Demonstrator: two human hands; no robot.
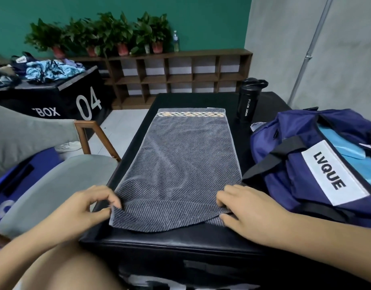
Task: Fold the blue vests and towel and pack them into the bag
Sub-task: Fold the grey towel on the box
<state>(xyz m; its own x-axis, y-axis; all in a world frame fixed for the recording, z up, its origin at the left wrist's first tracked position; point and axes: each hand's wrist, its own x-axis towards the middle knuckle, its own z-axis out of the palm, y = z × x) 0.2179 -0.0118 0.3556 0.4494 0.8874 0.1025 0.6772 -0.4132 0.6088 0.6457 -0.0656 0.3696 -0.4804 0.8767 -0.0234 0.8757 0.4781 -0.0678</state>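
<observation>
Pinching the near corners of the grey towel (pixel 180 160), which lies flat lengthwise on the black table (pixel 180 243), the left hand (pixel 92 206) at 7 o'clock and right hand (pixel 249 208) at 5 seem set to fold it toward 12, while the open bag (pixel 301 174) waits at 3 o'clock.

- "LVQUE" stands in black capitals on the white patch (pixel 331 172) on the side of the navy bag (pixel 285 191).
- "SPORT BOTTLE" runs in small white letters up the black bottle (pixel 248 101).
- A big white "04" shows on the black box (pixel 55 97), with "BOX" beside it, its start cut off.
</observation>
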